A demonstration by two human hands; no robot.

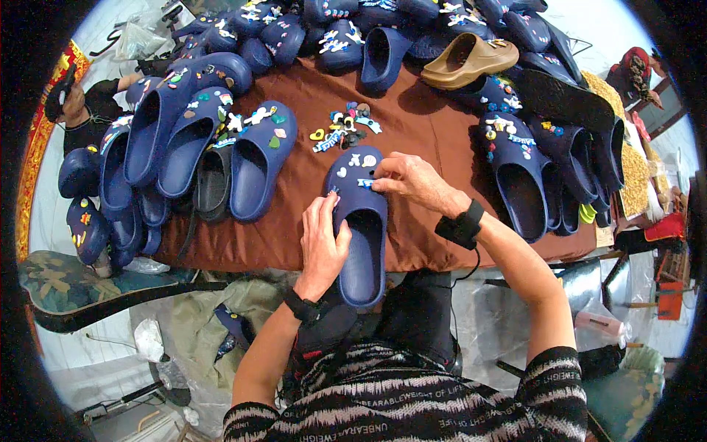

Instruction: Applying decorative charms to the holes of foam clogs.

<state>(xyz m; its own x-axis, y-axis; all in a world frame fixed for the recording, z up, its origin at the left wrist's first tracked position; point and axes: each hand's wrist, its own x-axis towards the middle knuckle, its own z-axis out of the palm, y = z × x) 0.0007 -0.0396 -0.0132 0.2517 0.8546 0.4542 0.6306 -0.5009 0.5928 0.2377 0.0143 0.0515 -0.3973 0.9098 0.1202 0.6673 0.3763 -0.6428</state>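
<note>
A navy slip-on clog (361, 250) lies in front of me at the near edge of the table, its heel end toward me. My left hand (322, 243) grips the clog's left side, fingers on the upper and thumb by the opening. Over the upper's right side, my right hand (416, 180) is closed in a pinch at a blue-and-white shoe charm (364, 183). White and pink charms sit on the toe. Just beyond the toe is a small pile of loose charms (346, 129), white, black, yellow and blue.
Brown cloth (427, 140) covers the table. Decorated navy clogs (261, 162) stand on the left, with more clogs (515, 177) on the right and a heap along the back. A tan clog (469, 60) rests among them. Another person's hand (74, 107) shows at far left. A camouflage-patterned seat (96, 291) stands at left.
</note>
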